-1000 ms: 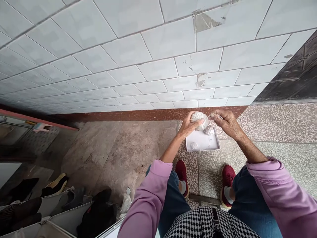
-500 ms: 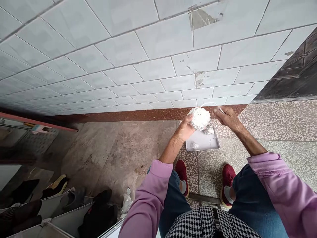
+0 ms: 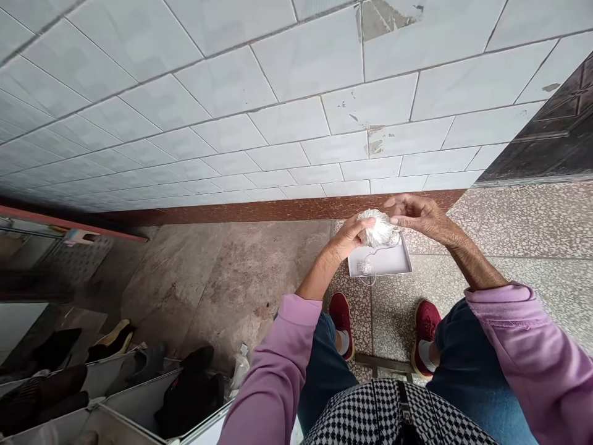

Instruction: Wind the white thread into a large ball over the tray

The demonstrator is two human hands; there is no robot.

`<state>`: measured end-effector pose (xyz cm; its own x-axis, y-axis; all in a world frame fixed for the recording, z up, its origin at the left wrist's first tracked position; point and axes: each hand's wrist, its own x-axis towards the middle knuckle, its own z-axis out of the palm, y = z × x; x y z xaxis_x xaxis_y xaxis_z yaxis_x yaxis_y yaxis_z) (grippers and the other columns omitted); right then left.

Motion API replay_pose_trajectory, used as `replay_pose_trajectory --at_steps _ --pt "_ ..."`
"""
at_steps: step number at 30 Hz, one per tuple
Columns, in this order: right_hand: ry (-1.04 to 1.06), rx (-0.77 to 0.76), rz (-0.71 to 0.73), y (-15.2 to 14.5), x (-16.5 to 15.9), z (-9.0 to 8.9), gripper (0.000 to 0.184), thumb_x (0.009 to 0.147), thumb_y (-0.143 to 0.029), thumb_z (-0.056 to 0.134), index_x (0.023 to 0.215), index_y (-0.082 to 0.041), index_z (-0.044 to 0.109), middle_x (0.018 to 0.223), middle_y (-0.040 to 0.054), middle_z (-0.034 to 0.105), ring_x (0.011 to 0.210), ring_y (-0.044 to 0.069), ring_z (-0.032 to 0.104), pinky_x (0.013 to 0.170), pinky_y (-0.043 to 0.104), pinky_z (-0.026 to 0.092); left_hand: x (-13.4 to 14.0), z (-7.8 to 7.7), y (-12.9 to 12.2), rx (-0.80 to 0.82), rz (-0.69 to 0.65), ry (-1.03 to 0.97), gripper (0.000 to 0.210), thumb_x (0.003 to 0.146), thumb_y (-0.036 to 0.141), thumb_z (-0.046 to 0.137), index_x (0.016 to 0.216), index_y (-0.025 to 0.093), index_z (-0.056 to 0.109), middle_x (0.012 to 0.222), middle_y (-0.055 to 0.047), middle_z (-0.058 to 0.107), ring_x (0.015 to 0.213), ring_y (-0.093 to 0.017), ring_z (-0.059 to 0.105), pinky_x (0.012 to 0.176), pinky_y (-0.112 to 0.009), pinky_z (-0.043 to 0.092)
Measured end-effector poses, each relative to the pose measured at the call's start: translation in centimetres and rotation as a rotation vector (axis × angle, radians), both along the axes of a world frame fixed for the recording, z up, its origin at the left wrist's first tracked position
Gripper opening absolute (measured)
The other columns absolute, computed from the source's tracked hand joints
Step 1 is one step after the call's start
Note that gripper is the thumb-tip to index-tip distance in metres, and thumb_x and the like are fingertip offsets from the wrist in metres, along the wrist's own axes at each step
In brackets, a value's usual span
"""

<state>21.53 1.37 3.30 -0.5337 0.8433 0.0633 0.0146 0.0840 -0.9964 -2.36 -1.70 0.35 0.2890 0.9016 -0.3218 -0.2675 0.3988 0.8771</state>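
Observation:
My left hand (image 3: pixel 346 238) is wrapped round a ball of white yarn (image 3: pixel 380 230), its thumb lying over the near side. Just to the right, my right hand (image 3: pixel 425 217) has its fingers apart, with the thumb tip close to the ball; its fingers are smeared by motion. I cannot make out any strand in them. Below the ball, a shallow pale box (image 3: pixel 389 266) lies on the floor. A small tangle of white yarn (image 3: pixel 365 267) rests in its left part, and a loose strand runs from there toward the ball. Another whitish bundle is mostly hidden behind the hands.
A white tiled wall (image 3: pixel 287 133) rises ahead, with a dark door (image 3: pixel 551 139) at its right end. Red shoes (image 3: pixel 340 322) stand on the speckled floor below the box. At the lower left are white bins (image 3: pixel 134 402) holding dark items, beside a yellow-and-black shoe (image 3: pixel 111 341).
My right hand has gone from a closed pinch on the strand to spread fingers and moved nearer the ball. The yarn ball has turned in my left hand, whose thumb now lies across it.

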Motion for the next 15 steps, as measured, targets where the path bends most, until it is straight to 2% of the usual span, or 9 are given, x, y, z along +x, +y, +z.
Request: replay_pose_trajectory --at_steps 2,4,6,8,10,12,15 --pt "-0.025 0.017 0.002 -0.2 0.0 0.1 0.042 0.093 -0.057 0.090 0.112 -0.022 0.077 0.073 -0.0035 0.062 0.061 0.012 0.051 0.055 0.029 0.040 0.1 -0.2 0.3 -0.039 -0.001 -0.008 0.063 0.062 0.059 0.100 0.105 0.018 0.078 0.101 -0.010 0.076 0.088 -0.022 0.070 0.076 -0.035 0.057" --pt "-0.077 0.049 0.033 -0.6 0.0 0.3 0.043 0.097 -0.063 0.084 0.096 -0.021 0.075 0.069 -0.0033 0.059 0.059 0.011 0.047 0.054 0.029 0.035 0.3 -0.4 0.6 -0.063 0.035 -0.025 0.068 0.062 0.060 0.100 0.111 0.019 0.079 0.109 -0.012 0.078 0.094 -0.025 0.072 0.079 -0.037 0.059" --pt "-0.145 0.110 0.046 -0.8 0.0 0.1 0.052 0.102 -0.069 0.075 0.080 -0.022 0.068 0.065 -0.0027 0.058 0.058 0.011 0.046 0.055 0.029 0.036 0.4 -0.4 0.9 -0.063 0.104 -0.040 0.071 0.061 0.061 0.101 0.115 0.019 0.079 0.115 -0.013 0.079 0.102 -0.027 0.074 0.082 -0.039 0.061" --pt "-0.233 0.159 0.032 -1.0 -0.2 -0.4 0.056 0.107 -0.068 0.067 0.074 -0.022 0.065 0.063 -0.0007 0.061 0.057 0.012 0.051 0.058 0.029 0.041 0.4 -0.3 1.1 -0.054 0.189 -0.069 0.072 0.060 0.060 0.103 0.114 0.020 0.079 0.119 -0.013 0.080 0.111 -0.031 0.074 0.086 -0.040 0.062" --pt "-0.310 0.182 -0.001 -1.1 -0.6 -1.2 0.047 0.106 -0.062 0.069 0.081 -0.022 0.071 0.072 0.0045 0.072 0.065 0.016 0.064 0.062 0.031 0.049 0.3 0.0 1.3 -0.041 0.277 -0.109 0.070 0.059 0.058 0.104 0.112 0.021 0.077 0.122 -0.012 0.080 0.123 -0.034 0.073 0.093 -0.043 0.062" --pt "-0.320 0.130 -0.017 -1.2 -1.4 -2.0 0.034 0.100 -0.055 0.077 0.098 -0.021 0.078 0.094 0.0108 0.083 0.083 0.023 0.075 0.065 0.033 0.057 0.3 0.3 1.4 -0.022 0.346 -0.150 0.067 0.059 0.055 0.104 0.110 0.022 0.075 0.127 -0.011 0.080 0.134 -0.037 0.070 0.098 -0.044 0.061" --pt "-0.150 -0.111 -0.013 -1.8 -3.5 -2.8 0.040 0.091 -0.053 0.085 0.115 -0.022 0.075 0.122 0.0158 0.084 0.104 0.030 0.080 0.060 0.031 0.063 0.6 0.8 1.3 0.031 0.370 -0.192 0.065 0.063 0.053 0.102 0.113 0.024 0.074 0.130 -0.010 0.079 0.137 -0.035 0.069 0.098 -0.041 0.061"
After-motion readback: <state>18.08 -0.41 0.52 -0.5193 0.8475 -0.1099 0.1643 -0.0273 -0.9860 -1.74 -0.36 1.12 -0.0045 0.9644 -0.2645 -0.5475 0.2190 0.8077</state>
